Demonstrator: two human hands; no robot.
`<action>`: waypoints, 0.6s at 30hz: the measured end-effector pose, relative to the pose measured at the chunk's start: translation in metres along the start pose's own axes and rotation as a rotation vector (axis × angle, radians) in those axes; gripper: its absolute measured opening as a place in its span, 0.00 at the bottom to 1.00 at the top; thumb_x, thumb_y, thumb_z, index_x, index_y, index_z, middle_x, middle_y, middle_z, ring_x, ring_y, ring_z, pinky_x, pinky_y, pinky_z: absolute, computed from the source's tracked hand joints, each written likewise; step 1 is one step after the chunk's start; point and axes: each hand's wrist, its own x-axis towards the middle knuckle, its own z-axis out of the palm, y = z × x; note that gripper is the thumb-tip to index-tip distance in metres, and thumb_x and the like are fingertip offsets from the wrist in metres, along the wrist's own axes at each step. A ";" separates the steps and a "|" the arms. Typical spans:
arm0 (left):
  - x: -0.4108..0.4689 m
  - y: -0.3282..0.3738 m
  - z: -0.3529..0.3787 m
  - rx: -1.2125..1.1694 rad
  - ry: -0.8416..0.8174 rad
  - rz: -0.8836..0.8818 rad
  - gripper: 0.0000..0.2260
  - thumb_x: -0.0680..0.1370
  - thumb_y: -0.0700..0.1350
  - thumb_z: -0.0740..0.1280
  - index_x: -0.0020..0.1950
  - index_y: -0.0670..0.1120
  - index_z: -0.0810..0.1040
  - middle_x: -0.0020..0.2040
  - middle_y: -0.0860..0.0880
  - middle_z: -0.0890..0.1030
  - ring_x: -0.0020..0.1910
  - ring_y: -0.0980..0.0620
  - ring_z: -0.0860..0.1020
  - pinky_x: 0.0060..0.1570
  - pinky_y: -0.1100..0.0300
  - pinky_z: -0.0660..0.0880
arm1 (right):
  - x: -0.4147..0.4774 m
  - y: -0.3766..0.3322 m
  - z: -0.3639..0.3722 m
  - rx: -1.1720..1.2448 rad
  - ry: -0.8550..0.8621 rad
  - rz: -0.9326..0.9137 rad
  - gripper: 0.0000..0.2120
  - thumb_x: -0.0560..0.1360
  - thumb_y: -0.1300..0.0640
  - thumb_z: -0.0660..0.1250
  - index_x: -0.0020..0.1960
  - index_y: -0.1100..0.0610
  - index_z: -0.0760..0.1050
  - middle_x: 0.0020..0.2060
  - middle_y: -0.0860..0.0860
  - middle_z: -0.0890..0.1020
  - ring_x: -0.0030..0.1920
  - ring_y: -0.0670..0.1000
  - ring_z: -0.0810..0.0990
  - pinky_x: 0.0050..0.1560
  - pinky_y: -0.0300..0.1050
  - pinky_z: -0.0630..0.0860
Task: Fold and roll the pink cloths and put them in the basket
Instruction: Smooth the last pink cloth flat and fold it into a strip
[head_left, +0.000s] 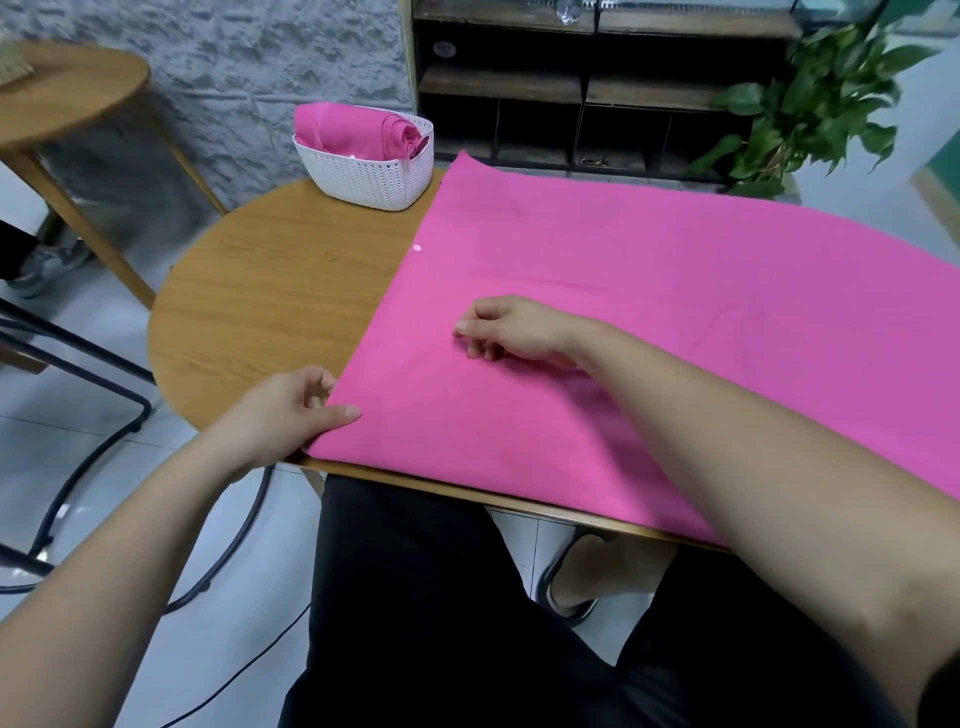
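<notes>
Head view: our left hand (288, 410) pinches the flat pink cloth (649, 291) at the round wooden table's (270, 280) near edge, right hand (514, 327) resting slack.

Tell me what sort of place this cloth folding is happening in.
Probably a small lounge or café-style corner indoors, though that's not certain: a round wooden table with a second table behind it, a rough stone-look wall, and a leafy plant.

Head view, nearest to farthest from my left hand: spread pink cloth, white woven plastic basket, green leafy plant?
1. Spread pink cloth: left hand grips its corner.
2. White woven plastic basket: ahead, on table.
3. Green leafy plant: far right.
</notes>
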 end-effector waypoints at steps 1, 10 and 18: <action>0.002 0.000 0.000 0.077 0.030 0.002 0.13 0.77 0.51 0.78 0.51 0.45 0.78 0.33 0.49 0.79 0.28 0.54 0.73 0.34 0.57 0.67 | 0.000 0.000 0.001 -0.001 0.008 -0.010 0.10 0.86 0.54 0.65 0.56 0.60 0.80 0.42 0.52 0.83 0.35 0.46 0.76 0.38 0.36 0.73; 0.008 0.017 0.017 0.446 0.231 0.331 0.18 0.69 0.46 0.83 0.49 0.55 0.76 0.46 0.54 0.77 0.43 0.58 0.77 0.42 0.60 0.71 | -0.056 0.026 0.003 -0.146 0.283 -0.258 0.10 0.81 0.62 0.68 0.61 0.53 0.79 0.46 0.49 0.85 0.45 0.43 0.81 0.53 0.39 0.75; 0.006 0.055 0.102 0.316 0.015 0.717 0.15 0.78 0.54 0.76 0.62 0.53 0.81 0.64 0.57 0.77 0.66 0.60 0.75 0.69 0.61 0.69 | -0.197 0.081 -0.016 -0.566 0.403 -0.309 0.07 0.83 0.57 0.68 0.60 0.53 0.81 0.55 0.45 0.83 0.57 0.47 0.80 0.63 0.47 0.75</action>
